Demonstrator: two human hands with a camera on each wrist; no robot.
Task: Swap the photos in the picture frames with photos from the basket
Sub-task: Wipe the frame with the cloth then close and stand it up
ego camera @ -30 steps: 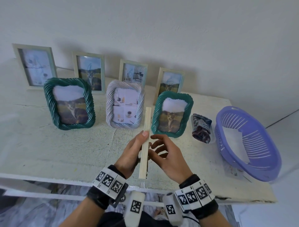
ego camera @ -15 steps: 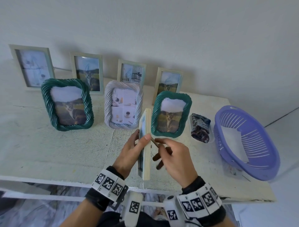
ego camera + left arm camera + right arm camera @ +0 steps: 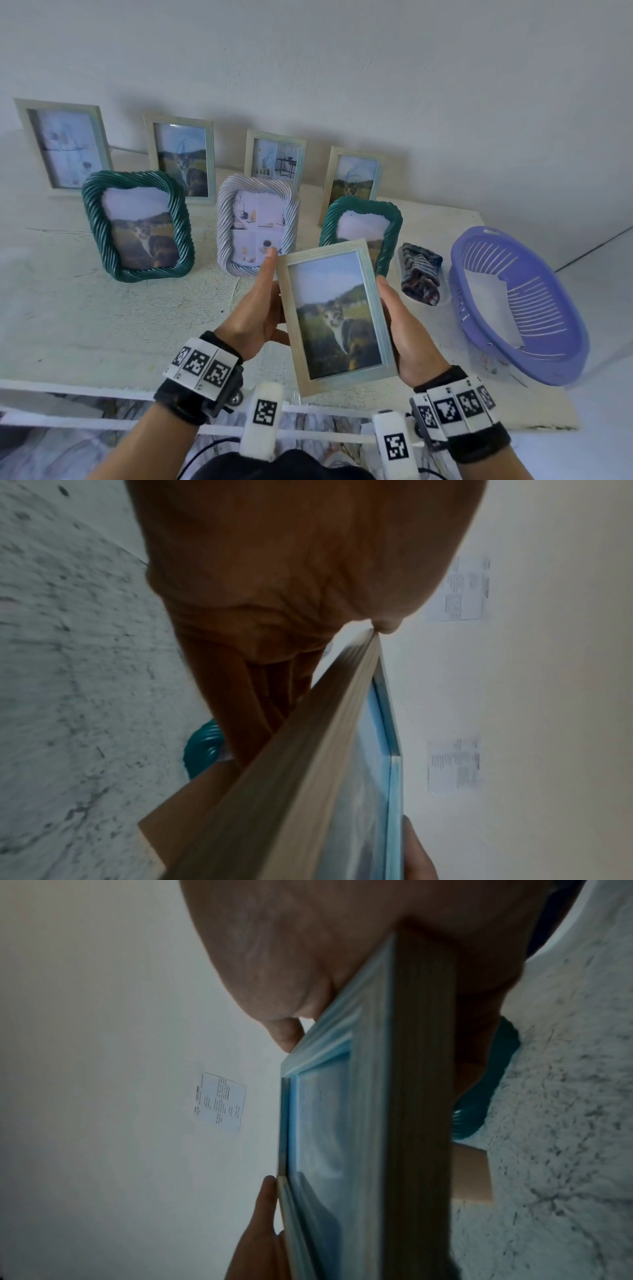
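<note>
- The white table (image 3: pixel 102 308) carries seven standing frames in two rows, four plain ones at the back by the wall and three twisted-rope ones in front, with a folded striped cloth (image 3: pixel 419 277) and a purple basket (image 3: pixel 548 363) at the right end.
- The purple basket sits near the table's right edge, and a pale sheet (image 3: pixel 493 308), judged to be a replacement photo, lies inside it.
- The held frame (image 3: pixel 334 315), a pale wooden one showing a cat in a field, is lifted clear of the table in front of the person, face up and slightly tilted, partly covering the right green rope frame (image 3: pixel 390 219).
- The left hand (image 3: pixel 260 308) grips the frame's left long edge, thumb lying straight along it and fingers tucked behind the back.
- The right hand (image 3: pixel 404 329) clasps the right long edge the same way, thumb on the front rim; the wrist views show both palms pressed against the frame's sides.
- The step in hand looks like inspecting or setting down this frame; whether its photo is already the new one cannot be told.
- To do it well, the person should keep thumbs on the wooden rim, off the glass, keep both edges supported, and lower it into a free gap without knocking the rope frames just behind.
</note>
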